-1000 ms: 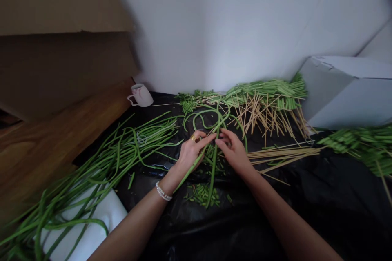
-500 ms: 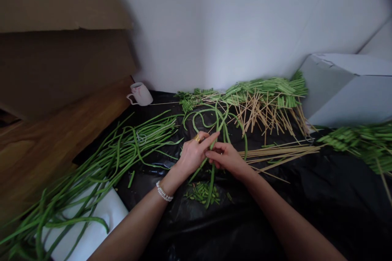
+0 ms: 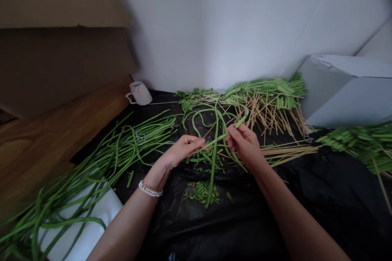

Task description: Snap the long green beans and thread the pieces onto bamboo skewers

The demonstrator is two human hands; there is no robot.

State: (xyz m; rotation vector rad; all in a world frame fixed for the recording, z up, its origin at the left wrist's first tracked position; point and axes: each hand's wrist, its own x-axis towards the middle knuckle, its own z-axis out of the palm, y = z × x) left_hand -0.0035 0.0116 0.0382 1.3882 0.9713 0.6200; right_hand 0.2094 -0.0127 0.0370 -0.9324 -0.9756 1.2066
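Between my hands runs a long green bean, a yardlong bean by its look. My left hand pinches it at the left, thumb and fingers pressed together. Its other part is in my right hand, with a stretch sticking out above the fingers. Other long beans lie loosely curled just beyond and below the hands. Cut green pieces lie in a small heap nearer me, with more short pieces under the held bean.
Uncut long beans spread at left, partly over a white sheet-like thing. Behind are skewered bean bundles; loose wooden skewers lie at right. A mug, cardboard box and white box border the black plastic.
My hands have moved apart, the left to the left and the right to the right and upward. The bean is now stretched between them, and more cut pieces beneath have come into view.
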